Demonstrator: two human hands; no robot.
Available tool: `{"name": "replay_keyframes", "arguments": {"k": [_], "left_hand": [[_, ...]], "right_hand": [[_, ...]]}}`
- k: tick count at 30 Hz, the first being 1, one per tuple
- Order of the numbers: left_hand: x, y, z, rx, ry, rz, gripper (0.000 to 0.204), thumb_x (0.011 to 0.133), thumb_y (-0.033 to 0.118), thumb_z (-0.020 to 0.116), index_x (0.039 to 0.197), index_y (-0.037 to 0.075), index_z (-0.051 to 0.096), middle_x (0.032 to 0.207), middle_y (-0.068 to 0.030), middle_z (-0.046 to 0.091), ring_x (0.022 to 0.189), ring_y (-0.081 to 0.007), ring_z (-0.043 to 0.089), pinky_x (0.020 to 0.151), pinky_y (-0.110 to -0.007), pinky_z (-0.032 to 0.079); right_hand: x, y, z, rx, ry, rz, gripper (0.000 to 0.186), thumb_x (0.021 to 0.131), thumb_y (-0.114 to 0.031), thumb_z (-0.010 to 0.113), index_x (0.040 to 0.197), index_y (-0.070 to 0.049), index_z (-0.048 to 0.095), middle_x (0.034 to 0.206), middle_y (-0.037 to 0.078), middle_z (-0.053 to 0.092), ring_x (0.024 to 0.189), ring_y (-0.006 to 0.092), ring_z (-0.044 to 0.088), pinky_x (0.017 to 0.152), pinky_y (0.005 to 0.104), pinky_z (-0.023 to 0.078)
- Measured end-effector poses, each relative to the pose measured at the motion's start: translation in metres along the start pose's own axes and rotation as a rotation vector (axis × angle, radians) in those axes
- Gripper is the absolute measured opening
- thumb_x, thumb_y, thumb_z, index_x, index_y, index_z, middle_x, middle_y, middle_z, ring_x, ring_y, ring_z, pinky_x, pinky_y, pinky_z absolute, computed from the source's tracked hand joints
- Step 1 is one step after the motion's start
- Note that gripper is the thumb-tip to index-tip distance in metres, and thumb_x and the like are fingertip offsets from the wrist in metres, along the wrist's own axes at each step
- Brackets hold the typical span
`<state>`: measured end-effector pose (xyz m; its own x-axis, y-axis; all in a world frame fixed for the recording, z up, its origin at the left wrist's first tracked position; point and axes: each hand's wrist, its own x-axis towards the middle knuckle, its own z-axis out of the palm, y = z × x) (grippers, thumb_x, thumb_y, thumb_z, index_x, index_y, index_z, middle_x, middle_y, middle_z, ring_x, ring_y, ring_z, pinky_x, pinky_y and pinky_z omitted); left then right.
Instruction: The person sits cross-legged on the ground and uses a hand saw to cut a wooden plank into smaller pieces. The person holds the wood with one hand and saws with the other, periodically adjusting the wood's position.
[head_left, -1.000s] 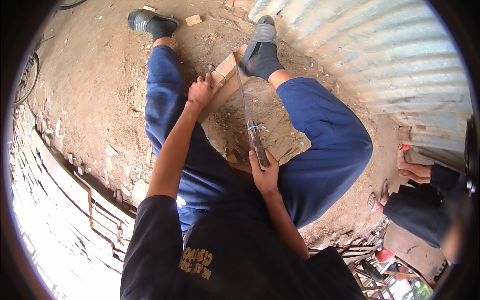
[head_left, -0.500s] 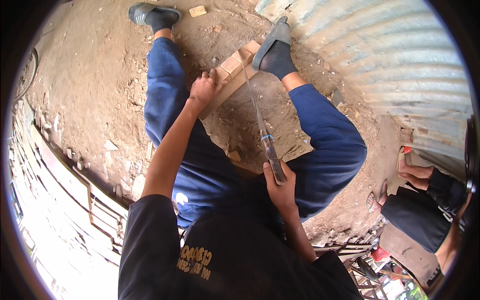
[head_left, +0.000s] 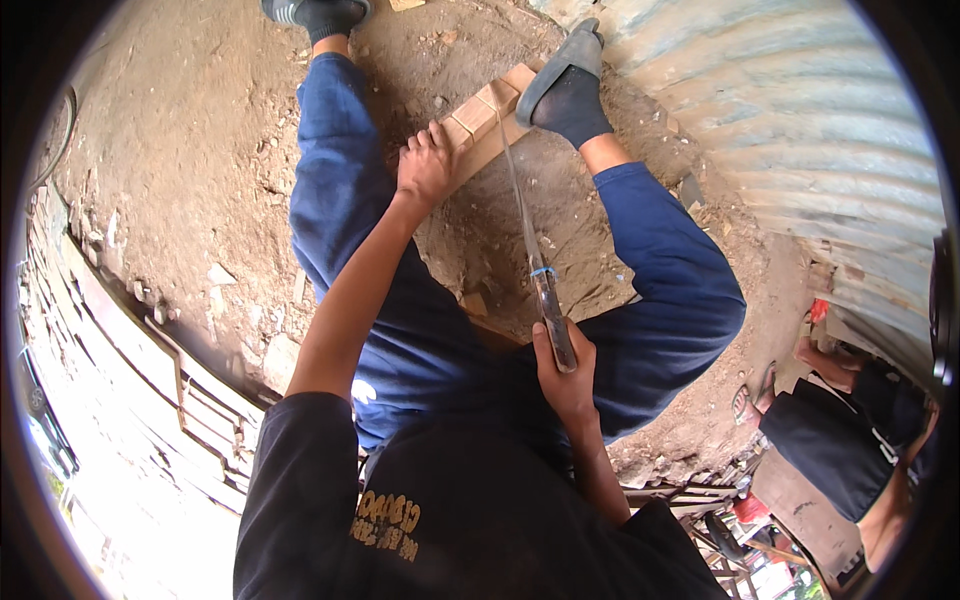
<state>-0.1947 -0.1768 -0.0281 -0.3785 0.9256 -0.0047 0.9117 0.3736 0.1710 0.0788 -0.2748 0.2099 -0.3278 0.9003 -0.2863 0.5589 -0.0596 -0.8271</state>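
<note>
A saw (head_left: 522, 205) with a long narrow blade and a dark wooden handle tied with blue is gripped in my right hand (head_left: 567, 375), close to my lap. Its blade runs away from me and crosses a pale wooden bar (head_left: 463, 118) marked by crosswise cuts. My left hand (head_left: 427, 165) is closed over the near left end of this bar and presses it down. Beneath the bar lies another length of wood (head_left: 488, 148). My right foot in a grey slide sandal (head_left: 565, 85) rests against the far right end of the wood.
Bare dirt ground (head_left: 200, 170) with stones and scraps lies around. A corrugated metal wall (head_left: 780, 120) rises at the right. Another person in dark clothing (head_left: 835, 430) sits at the lower right. My left foot (head_left: 318, 15) is far ahead.
The saw has come slightly back toward me relative to the wood. My left hand still presses the bar, and the whole view has shifted a little.
</note>
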Motion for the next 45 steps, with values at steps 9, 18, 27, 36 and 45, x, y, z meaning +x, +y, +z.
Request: {"name": "replay_keyframes", "arguments": {"k": [9,18,27,36,45], "left_hand": [[0.007,-0.003,-0.019,-0.009,-0.155,0.001,0.092,0.082,0.072,0.061,0.128,-0.006,0.046,0.112,-0.0214,0.062,0.100,-0.0351,0.066,0.083,-0.042,0.057],[0.009,-0.003,-0.019,-0.117,-0.200,-0.038,0.088,0.084,0.066,0.064,0.131,-0.006,0.044,0.116,-0.0266,0.061,0.105,-0.0425,0.063,0.089,-0.046,0.054],[0.010,-0.005,-0.014,-0.132,-0.179,-0.027,0.085,0.088,0.066,0.059,0.128,-0.007,0.045,0.113,-0.0272,0.062,0.101,-0.0445,0.064,0.086,-0.047,0.055],[0.010,-0.008,-0.008,-0.054,-0.130,0.006,0.088,0.087,0.071,0.055,0.128,-0.007,0.047,0.111,-0.0221,0.064,0.098,-0.0377,0.066,0.083,-0.043,0.057],[0.012,-0.005,-0.009,-0.103,-0.196,-0.002,0.082,0.091,0.065,0.054,0.133,-0.005,0.047,0.118,-0.0219,0.061,0.107,-0.0360,0.063,0.089,-0.045,0.053]], "right_hand": [[0.003,0.002,-0.007,0.009,-0.004,0.007,0.014,0.094,-0.005,0.065,0.085,0.002,0.057,0.061,0.009,0.049,0.057,0.0079,0.041,0.051,0.0306,0.040],[0.005,-0.017,0.000,-0.032,0.028,0.038,0.019,0.097,-0.006,0.063,0.081,0.001,0.054,0.064,0.003,0.047,0.062,0.0061,0.038,0.053,0.0281,0.036],[0.017,-0.018,0.009,-0.103,0.031,-0.064,0.016,0.094,-0.005,0.066,0.083,0.001,0.055,0.060,0.012,0.050,0.051,0.0164,0.044,0.049,0.0323,0.039],[0.029,-0.016,0.013,-0.107,0.013,-0.082,0.020,0.094,-0.004,0.065,0.080,0.001,0.052,0.060,0.010,0.046,0.054,0.0175,0.041,0.049,0.0321,0.036],[0.028,-0.018,0.014,-0.138,0.008,-0.042,0.017,0.093,-0.005,0.067,0.084,0.001,0.054,0.061,0.017,0.052,0.048,0.0281,0.051,0.049,0.0349,0.041]]}}
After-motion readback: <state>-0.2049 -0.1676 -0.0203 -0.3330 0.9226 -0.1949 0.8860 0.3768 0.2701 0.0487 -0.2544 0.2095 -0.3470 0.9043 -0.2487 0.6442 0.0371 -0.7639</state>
